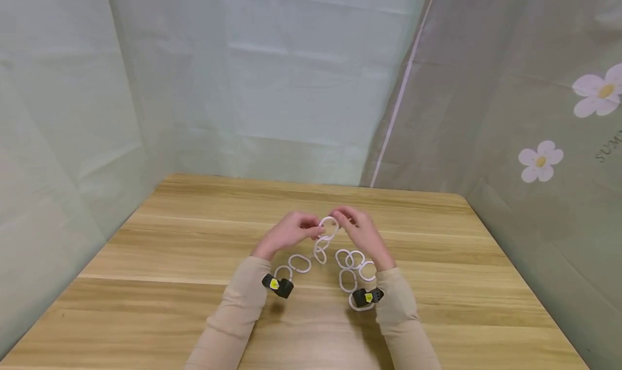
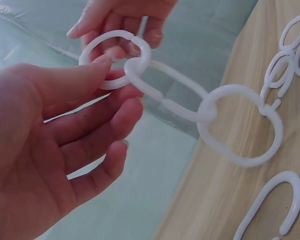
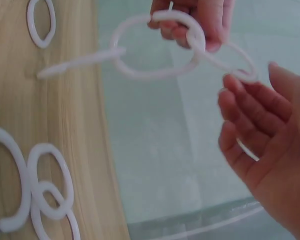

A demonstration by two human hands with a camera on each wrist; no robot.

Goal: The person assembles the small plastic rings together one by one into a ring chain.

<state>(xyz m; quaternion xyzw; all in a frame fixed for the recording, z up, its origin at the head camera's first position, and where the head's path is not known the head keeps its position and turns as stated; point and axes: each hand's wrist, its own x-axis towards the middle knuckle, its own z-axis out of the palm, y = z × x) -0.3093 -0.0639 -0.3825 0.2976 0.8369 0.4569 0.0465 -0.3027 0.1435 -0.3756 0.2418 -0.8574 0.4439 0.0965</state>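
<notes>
White plastic chain links, each with a small split, are joined in a short hanging chain between the hands. The left hand [image 1: 291,230] pinches the top link [image 2: 112,34] between thumb and fingers. Through it passes a second link [image 2: 180,77], and a third link [image 2: 240,162] hangs from that one. On the other side of the top link is the right hand [image 1: 362,232]. In the right wrist view its fingertips [image 3: 232,82] are at that link's edge, with the thumb apart from them; contact is hard to tell.
Several loose or overlapping white links [image 1: 347,270] lie on the wooden table [image 1: 194,240] near the right wrist. Two more, including an oval link [image 1: 299,255], lie by the left wrist. Pale curtains [image 1: 301,89] stand behind the table.
</notes>
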